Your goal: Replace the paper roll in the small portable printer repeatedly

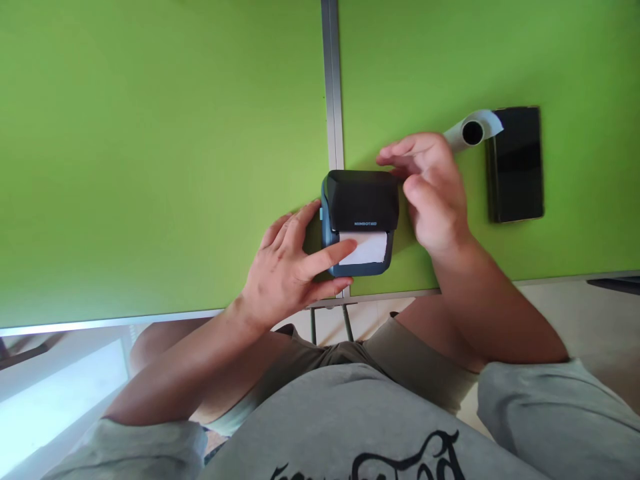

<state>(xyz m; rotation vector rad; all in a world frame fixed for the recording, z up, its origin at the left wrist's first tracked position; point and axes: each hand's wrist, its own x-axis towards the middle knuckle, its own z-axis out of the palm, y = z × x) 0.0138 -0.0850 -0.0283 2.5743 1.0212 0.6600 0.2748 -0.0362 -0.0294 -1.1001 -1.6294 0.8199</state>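
Observation:
A small label printer [363,200] with a black lid and blue body sits on the green table near its front edge, over the metal seam. White paper [373,248] shows below the lid. My left hand [295,260] is around the printer's left and front sides, with one finger lying on the paper and the other fingers against the body. At the printer's right side is my right hand [433,193], its fingers apart and curved beside the lid; whether they touch the lid is unclear.
Behind my right hand lies a white paper roll [457,135] with its loose end over a black phone-like device [517,163]. A metal strip [333,87] divides the green table [165,147]. My legs are below the front edge.

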